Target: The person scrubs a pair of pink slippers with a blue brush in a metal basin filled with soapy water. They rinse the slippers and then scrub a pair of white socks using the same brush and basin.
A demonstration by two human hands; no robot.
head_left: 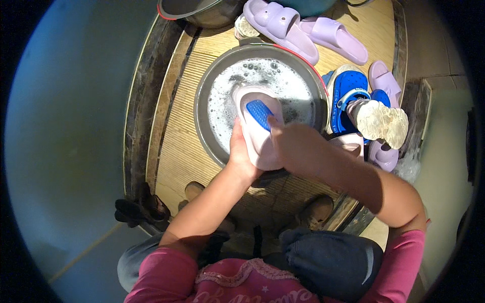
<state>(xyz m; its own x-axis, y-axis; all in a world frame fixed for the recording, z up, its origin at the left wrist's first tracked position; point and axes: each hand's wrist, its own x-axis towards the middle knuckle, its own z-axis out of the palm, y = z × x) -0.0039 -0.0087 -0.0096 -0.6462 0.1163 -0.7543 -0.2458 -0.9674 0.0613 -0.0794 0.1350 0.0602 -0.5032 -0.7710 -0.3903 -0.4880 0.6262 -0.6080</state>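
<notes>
My left hand [239, 149] grips a pale pink slipper [258, 141] along its left edge, close to the end nearest me. The slipper is held over a grey basin [201, 108] of soapy water [225, 83], and its broad face is turned up. Closed around a blue scrubbing brush [257, 112], my right hand [295, 146] rests the brush against that face. The brush's underside is hidden, as are most of my left fingers beneath the slipper.
Beyond the basin lie lilac slides [336, 40]. To its right are blue clogs [348, 86], more lilac slides [385, 81] and a crumpled cream-coloured item [381, 123]. Another dark basin [207, 12] stands at the far left. Dark shoes [144, 209] lie at the near left.
</notes>
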